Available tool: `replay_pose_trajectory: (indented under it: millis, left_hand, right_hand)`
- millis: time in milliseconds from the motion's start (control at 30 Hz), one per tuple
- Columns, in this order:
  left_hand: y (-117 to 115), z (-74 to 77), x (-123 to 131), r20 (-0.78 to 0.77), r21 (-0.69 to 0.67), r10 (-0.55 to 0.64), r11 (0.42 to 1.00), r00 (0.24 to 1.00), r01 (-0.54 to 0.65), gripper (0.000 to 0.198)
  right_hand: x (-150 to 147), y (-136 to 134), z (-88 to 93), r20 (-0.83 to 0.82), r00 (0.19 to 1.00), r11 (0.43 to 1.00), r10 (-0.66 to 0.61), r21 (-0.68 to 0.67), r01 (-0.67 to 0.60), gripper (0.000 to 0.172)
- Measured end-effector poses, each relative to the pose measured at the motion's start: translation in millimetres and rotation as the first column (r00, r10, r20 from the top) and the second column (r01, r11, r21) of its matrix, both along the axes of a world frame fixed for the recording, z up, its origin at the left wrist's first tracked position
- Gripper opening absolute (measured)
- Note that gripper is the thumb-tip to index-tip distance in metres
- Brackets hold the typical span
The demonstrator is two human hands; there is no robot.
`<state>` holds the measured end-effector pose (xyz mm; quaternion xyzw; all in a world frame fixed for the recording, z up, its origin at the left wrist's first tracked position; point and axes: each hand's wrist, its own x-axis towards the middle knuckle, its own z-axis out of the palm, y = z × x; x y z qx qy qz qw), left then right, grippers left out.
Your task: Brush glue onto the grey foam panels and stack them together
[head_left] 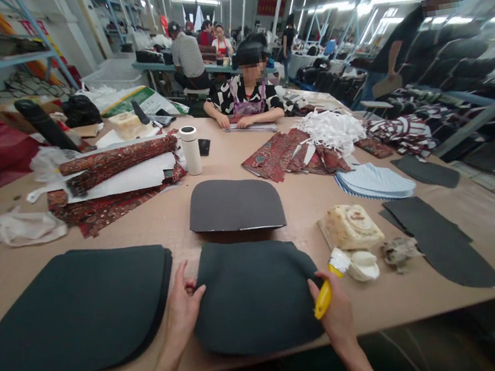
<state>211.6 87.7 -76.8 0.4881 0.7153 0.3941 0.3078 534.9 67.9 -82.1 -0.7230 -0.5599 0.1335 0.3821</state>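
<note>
In front of me lies a dark green-black sheet panel (256,295) with rounded corners, its right edge slightly bent. My left hand (185,301) grips its left edge, thumb on top and fingers curled. My right hand (335,305) holds a yellow-handled brush (323,301) with white-coated bristles, while its thumb and forefinger also touch the panel's right edge. Left of it is a stack of similar dark panels (76,314). Just beyond sits a grey-brown panel (234,204), its front edge slightly raised. A block crusted with cream-coloured material (352,227) stands right of the brush.
A white cup-like lump (362,266) and a crumpled scrap (400,252) lie by the block. Dark cut pieces (439,238) and striped blue pieces (374,181) are further right. A white bottle (190,150) stands near patterned red fabric (120,166). A co-worker (246,90) sits across the table.
</note>
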Motion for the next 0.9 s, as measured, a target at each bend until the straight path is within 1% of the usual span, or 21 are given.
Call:
replay_pose_trajectory:
  millis: [67, 133, 200, 267, 500, 633, 733, 800, 867, 900]
  left_hand:
    - [9, -6.4, 10, -0.026, -0.034, -0.033, 0.999, 0.999, 0.032, 0.067]
    - [11, -14.8, 17, -0.057, -0.057, -0.038, 0.998, 0.998, 0.035, 0.065]
    - [9, -21.1, 18, -0.074, -0.069, -0.04, 0.997, 0.996, 0.035, 0.065]
    - [6, -24.2, 14, -0.085, -0.076, -0.047, 0.996, 0.995, 0.041, 0.066]
    - [-3, -33.0, -2, -0.127, -0.094, -0.04, 0.995, 0.991, 0.028, 0.068]
    - [-1, -39.7, -3, -0.128, -0.081, -0.068, 0.995, 0.989, 0.058, 0.066]
    - [3, -40.8, -6, -0.12, -0.086, -0.084, 0.994, 0.989, 0.074, 0.069]
    - [2, -40.1, -11, -0.15, -0.058, -0.088, 0.995, 0.985, 0.08, 0.07]
    - [-1, -39.2, -18, -0.211, -0.003, -0.076, 0.997, 0.975, 0.077, 0.069]
    - [-3, -38.9, -21, -0.241, -0.002, -0.083, 0.996, 0.967, 0.085, 0.068]
  right_hand:
    - [19, 5, -18.9, -0.065, 0.998, 0.995, -0.016, -0.103, 0.009, 0.042]
    - [28, 6, -34.9, -0.108, 0.994, 0.989, -0.027, -0.146, 0.011, 0.046]
    - [29, 5, -44.3, -0.118, 0.992, 0.988, -0.041, -0.156, 0.023, 0.047]
    - [26, 3, -47.3, -0.126, 0.991, 0.986, -0.055, -0.164, 0.034, 0.047]
    - [15, 3, -42.6, -0.142, 0.987, 0.988, -0.073, -0.148, 0.052, 0.046]
    - [9, 5, -43.7, -0.13, 0.987, 0.99, -0.093, -0.12, 0.077, 0.045]
    - [4, 7, -41.0, -0.116, 0.989, 0.992, -0.095, -0.093, 0.084, 0.044]
    - [6, 7, -31.2, -0.095, 0.991, 0.994, -0.093, -0.069, 0.087, 0.042]
    - [19, 6, -12.3, -0.062, 0.993, 0.995, -0.098, -0.032, 0.096, 0.041]
    - [30, 5, 0.1, -0.05, 0.992, 0.993, -0.119, -0.004, 0.119, 0.041]
